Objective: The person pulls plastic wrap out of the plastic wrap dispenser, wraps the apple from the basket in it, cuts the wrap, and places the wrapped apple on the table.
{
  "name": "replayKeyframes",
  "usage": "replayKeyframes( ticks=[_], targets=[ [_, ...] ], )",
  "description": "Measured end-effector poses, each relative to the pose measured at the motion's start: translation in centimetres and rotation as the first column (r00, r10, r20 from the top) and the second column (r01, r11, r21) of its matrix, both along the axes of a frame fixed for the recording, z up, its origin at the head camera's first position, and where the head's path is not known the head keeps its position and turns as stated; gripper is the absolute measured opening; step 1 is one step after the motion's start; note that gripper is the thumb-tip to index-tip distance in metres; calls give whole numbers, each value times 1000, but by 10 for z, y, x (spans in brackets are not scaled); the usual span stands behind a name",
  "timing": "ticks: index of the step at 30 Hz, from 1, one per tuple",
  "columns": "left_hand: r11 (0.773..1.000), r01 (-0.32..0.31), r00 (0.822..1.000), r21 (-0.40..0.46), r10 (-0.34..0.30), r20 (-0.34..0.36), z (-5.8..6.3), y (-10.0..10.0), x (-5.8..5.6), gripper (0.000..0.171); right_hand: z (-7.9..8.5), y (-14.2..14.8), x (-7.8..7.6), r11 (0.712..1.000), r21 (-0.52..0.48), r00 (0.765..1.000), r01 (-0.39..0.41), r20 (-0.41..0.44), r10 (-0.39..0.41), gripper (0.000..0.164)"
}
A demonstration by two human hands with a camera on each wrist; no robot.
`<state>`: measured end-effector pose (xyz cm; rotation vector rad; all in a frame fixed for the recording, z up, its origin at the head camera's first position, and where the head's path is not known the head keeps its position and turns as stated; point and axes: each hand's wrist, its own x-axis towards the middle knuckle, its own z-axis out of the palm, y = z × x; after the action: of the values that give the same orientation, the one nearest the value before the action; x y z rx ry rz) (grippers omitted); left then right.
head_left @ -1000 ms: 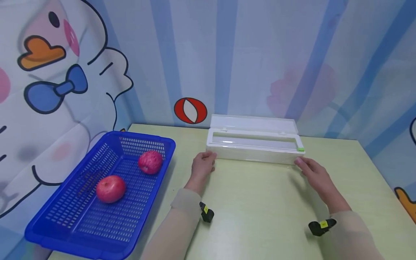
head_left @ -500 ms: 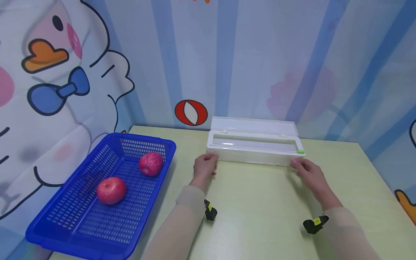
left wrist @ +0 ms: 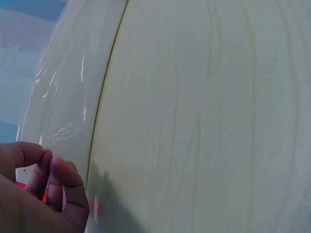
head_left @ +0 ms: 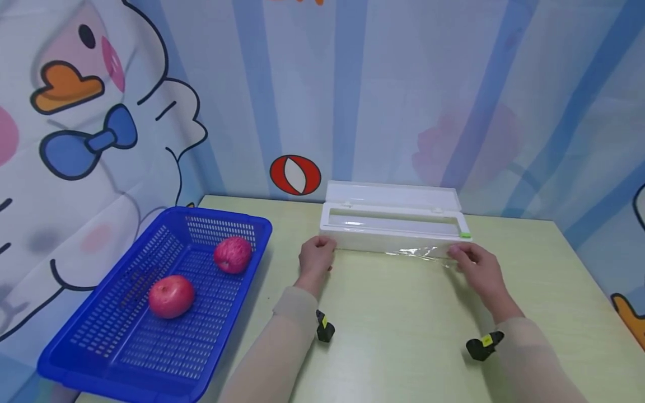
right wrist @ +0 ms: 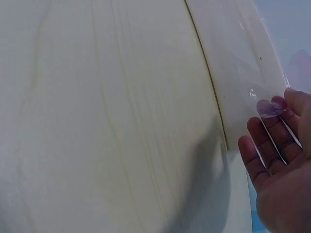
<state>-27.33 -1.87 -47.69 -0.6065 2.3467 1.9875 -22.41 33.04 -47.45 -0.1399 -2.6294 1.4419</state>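
Observation:
A long white cling film dispenser (head_left: 383, 242) lies at the back of the table, its lid (head_left: 393, 194) tipped back and a small green piece (head_left: 465, 235) at its right end. Clear cling film (head_left: 415, 252) hangs over the front face, with shiny creases. My left hand (head_left: 316, 260) pinches the film at the left front corner, thumb against forefinger in the left wrist view. At the right front corner, my right hand (head_left: 478, 274) pinches the film's other end. The right wrist view shows a film flap (right wrist: 269, 109) over its fingertips, the lower fingers loosely bent.
On the left stands a blue plastic basket (head_left: 221, 336) holding two red apples, one smooth (head_left: 171, 296) and one wrapped in a wrinkled shiny layer (head_left: 233, 255). A printed curtain (head_left: 383, 112) rises right behind the pale table (head_left: 393, 336).
Both hands have moved slightly inward since the first frame, the right one leftward. More film now shows below the dispenser's front edge near the right hand. Basket and apples are unmoved.

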Motion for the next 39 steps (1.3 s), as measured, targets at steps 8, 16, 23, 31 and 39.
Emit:
replayKeyframes(
  ticks=[8, 16, 23, 31, 39],
  targets=[
    [985, 23, 999, 170, -18, -31, 7, 0, 6, 9, -3, 4, 0, 971, -239, 1000, -4, 4, 5, 42],
    [856, 111, 990, 505, -139, 18, 14, 3, 7, 36, -1, 6, 3, 857, -514, 995, -18, 79, 69, 27],
    [886, 130, 987, 445, -158, 25, 16, 9, 6, 23, 0, 2, 3, 823, -567, 989, -46, 90, 117, 20],
    [906, 132, 990, 401, -144, -1, 27, 5, 9, 20, 4, 0, 1, 826, -564, 990, 22, 125, 59, 33],
    [912, 155, 987, 379, -156, -28, 46, 5, 6, 22, 14, -2, 0, 757, -653, 992, 34, 112, 51, 25]
  ],
)
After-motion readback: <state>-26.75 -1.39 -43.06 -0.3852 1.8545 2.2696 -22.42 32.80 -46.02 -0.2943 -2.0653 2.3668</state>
